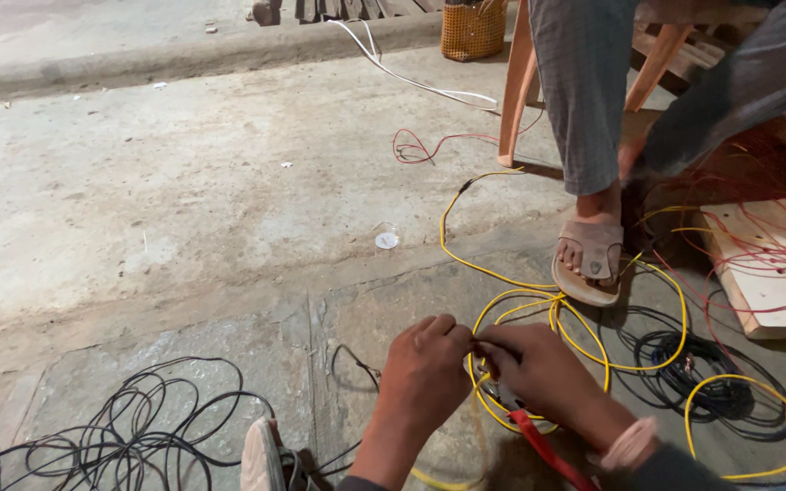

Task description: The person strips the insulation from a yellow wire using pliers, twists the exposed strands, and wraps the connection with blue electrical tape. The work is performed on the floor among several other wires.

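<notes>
Yellow wire (pixel 539 314) coils flat, its end pinched between both hands (pixel 479 350)

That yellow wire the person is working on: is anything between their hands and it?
Nothing visible is. The left hand and right hand meet fingertip to fingertip right on the yellow wire, pinching it over its coiled loops. A red-handled tool lies under the right wrist, not between. The exact grip is too small to make out.

Rough, stained concrete floor (pixel 184 182) with a crack line running across it, and a raised curb (pixel 184 59) along the far edge. A woven basket (pixel 472 29) sits beside wooden chair legs (pixel 518 82), pale boards (pixel 775 282) off right. Dim, flat light.
</notes>
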Available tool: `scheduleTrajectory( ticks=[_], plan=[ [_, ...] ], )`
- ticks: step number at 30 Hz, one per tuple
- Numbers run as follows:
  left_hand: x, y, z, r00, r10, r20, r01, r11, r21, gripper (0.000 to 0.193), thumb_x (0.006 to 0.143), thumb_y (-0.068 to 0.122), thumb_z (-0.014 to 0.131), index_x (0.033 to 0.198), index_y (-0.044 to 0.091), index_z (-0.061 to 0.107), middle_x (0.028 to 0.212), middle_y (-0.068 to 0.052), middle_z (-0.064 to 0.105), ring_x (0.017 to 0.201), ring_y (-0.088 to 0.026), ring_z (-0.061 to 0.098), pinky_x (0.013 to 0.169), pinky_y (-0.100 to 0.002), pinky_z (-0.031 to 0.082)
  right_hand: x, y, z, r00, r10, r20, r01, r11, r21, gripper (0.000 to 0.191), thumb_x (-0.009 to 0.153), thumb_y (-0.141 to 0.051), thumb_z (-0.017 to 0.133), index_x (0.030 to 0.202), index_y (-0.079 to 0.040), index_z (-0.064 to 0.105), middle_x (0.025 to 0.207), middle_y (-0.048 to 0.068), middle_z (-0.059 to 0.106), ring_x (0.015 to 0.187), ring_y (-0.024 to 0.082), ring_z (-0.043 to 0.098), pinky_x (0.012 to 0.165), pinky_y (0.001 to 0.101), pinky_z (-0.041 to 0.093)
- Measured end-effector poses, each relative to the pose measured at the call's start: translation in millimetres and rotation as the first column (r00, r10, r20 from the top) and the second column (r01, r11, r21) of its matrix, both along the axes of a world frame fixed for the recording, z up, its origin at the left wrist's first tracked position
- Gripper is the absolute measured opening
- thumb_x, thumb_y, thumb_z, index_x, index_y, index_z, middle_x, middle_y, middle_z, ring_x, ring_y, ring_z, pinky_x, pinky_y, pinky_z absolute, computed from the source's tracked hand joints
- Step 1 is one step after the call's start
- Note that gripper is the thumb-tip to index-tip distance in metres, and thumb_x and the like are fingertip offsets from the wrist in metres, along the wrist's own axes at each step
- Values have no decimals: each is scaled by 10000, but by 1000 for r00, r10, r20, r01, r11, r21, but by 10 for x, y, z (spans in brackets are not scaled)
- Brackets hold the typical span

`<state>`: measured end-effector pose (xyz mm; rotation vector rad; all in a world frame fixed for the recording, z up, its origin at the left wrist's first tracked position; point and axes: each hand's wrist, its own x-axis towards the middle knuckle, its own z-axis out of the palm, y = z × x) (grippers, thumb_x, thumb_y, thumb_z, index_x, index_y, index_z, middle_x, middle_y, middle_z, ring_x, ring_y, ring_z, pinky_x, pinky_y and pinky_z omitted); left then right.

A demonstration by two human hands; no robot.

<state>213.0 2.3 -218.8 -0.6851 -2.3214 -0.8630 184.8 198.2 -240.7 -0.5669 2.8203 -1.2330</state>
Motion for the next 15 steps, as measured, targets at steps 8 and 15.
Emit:
scheduleTrajectory(
  ticks=[8,15],
  plan=[
    [-29,-15,16,907,-60,417,-88,941,328,92,765,77,726,844,44,760,767,-138,711,678,-317,703,644,-394,552,121,-52,110,927,146,-346,-95,983,159,237,853,-194,717,1066,-90,736,811,70,707,729,258,676,657,321,505],
    [38,-78,170,990,-88,109,55,959,277,123,732,23,686,852,50,696,799,-105,654,718,-326,665,624,-413,529,-195,205,-168,753,435,493,108,657,-746,249,962,-208,677,1007,34,714,826,42,695,710,109,630,678,259,506]
  ],
)
